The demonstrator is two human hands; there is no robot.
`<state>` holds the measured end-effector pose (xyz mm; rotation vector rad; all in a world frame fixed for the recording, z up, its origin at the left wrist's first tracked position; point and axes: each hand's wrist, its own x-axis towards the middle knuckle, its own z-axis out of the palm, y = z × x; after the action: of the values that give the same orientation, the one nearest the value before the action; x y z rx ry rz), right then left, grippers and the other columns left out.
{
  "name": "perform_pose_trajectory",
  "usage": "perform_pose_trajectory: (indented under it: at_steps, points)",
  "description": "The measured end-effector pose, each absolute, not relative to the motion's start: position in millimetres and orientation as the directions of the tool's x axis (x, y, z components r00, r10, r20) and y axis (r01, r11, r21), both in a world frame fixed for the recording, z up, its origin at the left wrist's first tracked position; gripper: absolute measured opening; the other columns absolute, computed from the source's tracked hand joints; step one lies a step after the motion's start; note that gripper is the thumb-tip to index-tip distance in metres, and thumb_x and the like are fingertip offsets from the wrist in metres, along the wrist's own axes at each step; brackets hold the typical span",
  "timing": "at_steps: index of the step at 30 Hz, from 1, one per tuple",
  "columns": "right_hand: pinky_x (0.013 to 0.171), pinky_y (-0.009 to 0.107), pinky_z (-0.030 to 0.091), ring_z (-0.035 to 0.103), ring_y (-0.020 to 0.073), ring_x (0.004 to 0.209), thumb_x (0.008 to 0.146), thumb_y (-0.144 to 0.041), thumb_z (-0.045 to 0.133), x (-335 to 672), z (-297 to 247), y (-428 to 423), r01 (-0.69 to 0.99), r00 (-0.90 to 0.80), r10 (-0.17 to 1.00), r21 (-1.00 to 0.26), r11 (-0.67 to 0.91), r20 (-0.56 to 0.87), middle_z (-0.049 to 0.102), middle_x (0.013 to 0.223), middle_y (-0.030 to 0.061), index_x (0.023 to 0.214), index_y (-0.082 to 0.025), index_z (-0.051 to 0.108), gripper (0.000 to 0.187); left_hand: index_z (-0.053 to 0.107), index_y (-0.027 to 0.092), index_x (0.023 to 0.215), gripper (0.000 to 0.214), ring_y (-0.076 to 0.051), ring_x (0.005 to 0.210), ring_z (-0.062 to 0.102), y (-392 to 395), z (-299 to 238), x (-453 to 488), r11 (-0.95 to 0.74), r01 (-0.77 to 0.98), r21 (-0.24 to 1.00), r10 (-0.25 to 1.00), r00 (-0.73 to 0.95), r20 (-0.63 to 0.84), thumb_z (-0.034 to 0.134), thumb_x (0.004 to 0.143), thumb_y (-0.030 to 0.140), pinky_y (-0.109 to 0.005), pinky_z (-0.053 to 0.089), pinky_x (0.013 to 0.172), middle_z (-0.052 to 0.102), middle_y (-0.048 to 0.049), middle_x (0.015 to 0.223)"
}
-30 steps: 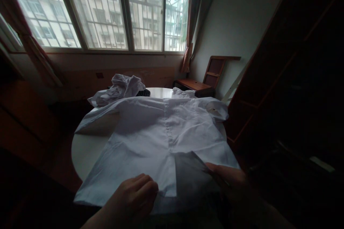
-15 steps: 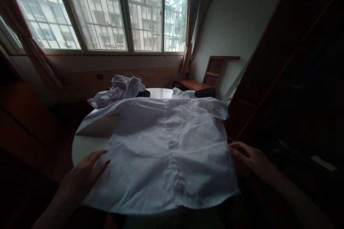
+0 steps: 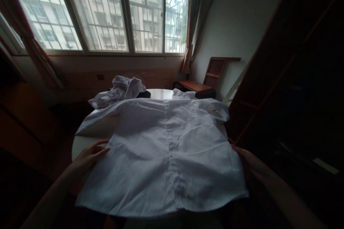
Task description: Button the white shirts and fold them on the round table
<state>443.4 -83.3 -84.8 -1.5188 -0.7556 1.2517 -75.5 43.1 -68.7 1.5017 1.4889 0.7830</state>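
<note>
A white button-front shirt [image 3: 150,157] lies spread over a round white table [image 3: 83,146], its placket running down the middle and its hem hanging over the near edge. One sleeve reaches out to the left, while the other is bunched at the right. My left hand [image 3: 91,154] pinches the shirt's left side edge between thumb and fingers. At the opposite side edge, my right hand [image 3: 247,157] has its fingertips on the cloth; part of those fingers is hidden by the fabric and the dark.
A crumpled heap of pale clothes [image 3: 126,87] sits at the table's far left, with a dark patterned item [image 3: 144,94] beside it. Another folded white garment [image 3: 184,94] lies at the far right. Behind stand a wooden chair [image 3: 199,85] and a barred window [image 3: 102,18].
My left hand has closed from spread fingers onto the shirt's left edge. My right hand has shifted slightly right and down. The lower sides of the shirt are now drawn wider.
</note>
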Motion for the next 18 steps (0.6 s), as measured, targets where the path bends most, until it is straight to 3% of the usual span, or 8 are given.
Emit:
perform_pose_trajectory:
  at_steps: [5, 9, 12, 16, 18]
  points:
    - [0.076, 0.036, 0.052, 0.066, 0.0242, 0.080, 0.075, -0.035, 0.054, 438.2, -77.3, -84.4, -0.159, 0.208, 0.911, -0.932, -0.327, -0.355, 0.070, 0.084, 0.0079, 0.081, -0.018, 0.061, 0.019, 0.064, 0.017, 0.090, 0.053, -0.026, 0.082, 0.064, 42.3, -65.4, -77.1, 0.143, 0.385, 0.912, 0.977, 0.093, -0.193, 0.069, 0.052, 0.054, -0.031, 0.053, 0.064, 0.068, -0.0089, 0.087]
    - [0.062, 0.031, 0.053, 0.065, 0.0201, 0.063, 0.070, -0.030, 0.060, 442.5, -81.3, -82.9, -0.146, 0.289, 0.911, -0.954, -0.263, -0.295, 0.068, 0.068, 0.0040, 0.072, -0.019, 0.057, 0.011, 0.065, 0.018, 0.083, 0.043, -0.024, 0.074, 0.065, 35.5, -61.7, -76.5, 0.240, 0.287, 0.927, 0.965, 0.033, -0.260, 0.071, 0.054, 0.049, -0.031, 0.053, 0.059, 0.068, -0.0086, 0.083]
    - [0.055, 0.026, 0.051, 0.063, 0.0167, 0.056, 0.066, -0.030, 0.067, 447.8, -86.2, -82.1, -0.138, 0.329, 0.901, -0.959, -0.249, -0.282, 0.066, 0.064, 0.0018, 0.071, -0.018, 0.057, 0.016, 0.064, 0.017, 0.081, 0.040, -0.022, 0.067, 0.065, 35.4, -62.0, -77.4, 0.290, 0.234, 0.928, 0.953, 0.020, -0.303, 0.073, 0.053, 0.045, -0.030, 0.053, 0.055, 0.067, -0.0080, 0.078]
    - [0.060, 0.030, 0.051, 0.065, 0.0199, 0.064, 0.062, -0.038, 0.070, 450.7, -90.7, -81.0, -0.036, 0.223, 0.922, -0.947, -0.318, -0.318, 0.068, 0.072, 0.0051, 0.079, -0.016, 0.062, 0.028, 0.062, 0.018, 0.082, 0.041, -0.021, 0.067, 0.064, 35.8, -60.3, -73.7, 0.322, 0.224, 0.920, 0.937, 0.060, -0.343, 0.073, 0.052, 0.044, -0.030, 0.053, 0.056, 0.067, -0.0062, 0.078]
    - [0.060, 0.030, 0.051, 0.065, 0.0211, 0.065, 0.059, -0.042, 0.071, 450.9, -91.0, -79.7, 0.043, 0.251, 0.924, -0.950, -0.309, -0.290, 0.069, 0.072, 0.0060, 0.078, -0.016, 0.063, 0.033, 0.061, 0.019, 0.082, 0.040, -0.021, 0.069, 0.064, 33.2, -57.7, -70.3, 0.304, 0.241, 0.922, 0.938, 0.094, -0.334, 0.071, 0.053, 0.044, -0.030, 0.053, 0.057, 0.067, -0.0059, 0.079]
